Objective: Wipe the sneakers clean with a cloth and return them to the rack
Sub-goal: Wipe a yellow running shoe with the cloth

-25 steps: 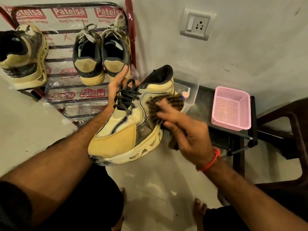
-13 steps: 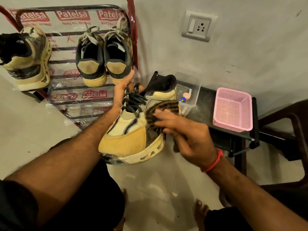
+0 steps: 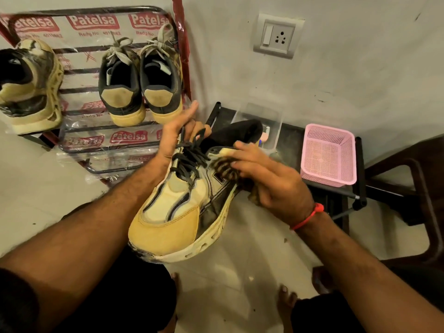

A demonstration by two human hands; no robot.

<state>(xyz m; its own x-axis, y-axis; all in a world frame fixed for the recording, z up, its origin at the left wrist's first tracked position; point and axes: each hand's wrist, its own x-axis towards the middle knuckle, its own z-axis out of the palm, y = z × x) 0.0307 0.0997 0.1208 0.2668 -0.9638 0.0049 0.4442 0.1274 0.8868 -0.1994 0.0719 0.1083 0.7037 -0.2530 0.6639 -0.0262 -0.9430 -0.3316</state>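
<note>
1. Yellow-and-cream chunky-soled sneaker with black laces [image 3: 182,212] is held in the air above the pale tiled floor [image 3: 43,183], toe toward the camera.
2. Left hand [image 3: 177,133] grips its lace area from the far side, thumb raised.
3. Right hand [image 3: 271,186] pinches a dark striped cloth [image 3: 225,168], fingers pressing it on the sneaker's side panel.
4. Red-and-black metal shoe rack in printed plastic wrap [image 3: 129,138] stands behind; matching yellow sneaker [image 3: 28,90] and a pair of dark tan-heeled sneakers [image 3: 141,92] rest on it.
5. Pink perforated plastic basket [image 3: 329,155] sits on a low black stand [image 3: 360,174].
</note>
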